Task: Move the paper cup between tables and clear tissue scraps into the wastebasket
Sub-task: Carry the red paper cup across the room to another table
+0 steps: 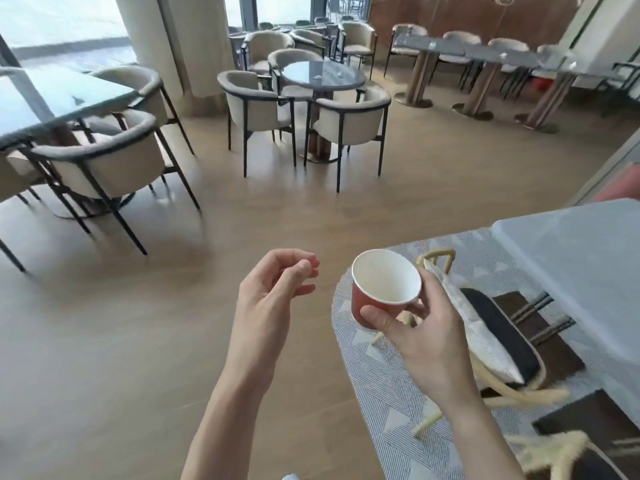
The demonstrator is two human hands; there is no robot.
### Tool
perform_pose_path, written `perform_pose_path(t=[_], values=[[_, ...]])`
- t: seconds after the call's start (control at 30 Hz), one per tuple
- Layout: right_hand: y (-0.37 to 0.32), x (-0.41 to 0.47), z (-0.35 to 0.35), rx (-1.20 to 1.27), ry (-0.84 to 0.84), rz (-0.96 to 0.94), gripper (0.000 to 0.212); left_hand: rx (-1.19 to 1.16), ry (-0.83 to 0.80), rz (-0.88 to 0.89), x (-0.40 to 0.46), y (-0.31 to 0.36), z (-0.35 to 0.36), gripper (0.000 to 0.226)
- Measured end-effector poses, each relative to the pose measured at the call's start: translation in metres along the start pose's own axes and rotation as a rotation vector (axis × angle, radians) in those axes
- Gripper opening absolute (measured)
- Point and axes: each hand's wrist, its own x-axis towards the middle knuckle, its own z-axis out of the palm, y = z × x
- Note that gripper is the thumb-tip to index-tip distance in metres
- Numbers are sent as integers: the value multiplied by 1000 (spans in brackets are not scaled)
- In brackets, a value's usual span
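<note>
Red outside and white within, the paper cup (385,285) tilts in the right hand (420,329), pinched between thumb and fingers (375,318) above the rug's edge (349,344). Beside it the left hand (268,299) hangs loosely curled, holding nothing.
</note>
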Motion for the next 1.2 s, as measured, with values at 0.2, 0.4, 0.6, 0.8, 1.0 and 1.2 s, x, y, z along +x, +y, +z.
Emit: perform_pose_path(t=[0.2,0.4,0.6,0.8,1.0,1.2], values=[[12,95,30,4,54,37,71,-5,-49,-44,104,-14,9,26],[44,215,63,50,100,17,73,33,-81,-54,227,-48,33,22],[66,388,81,118,145,-32,75,71,-74,67,390,-52,77,15],[65,532,81,144,142,-59,76,81,-81,91,529,-43,119,17],[106,636,74,127,154,17,70,76,-161,39,642,-72,177,15],[153,761,57,66,235,67,67,57,-241,-6,779,-114,245,18]])
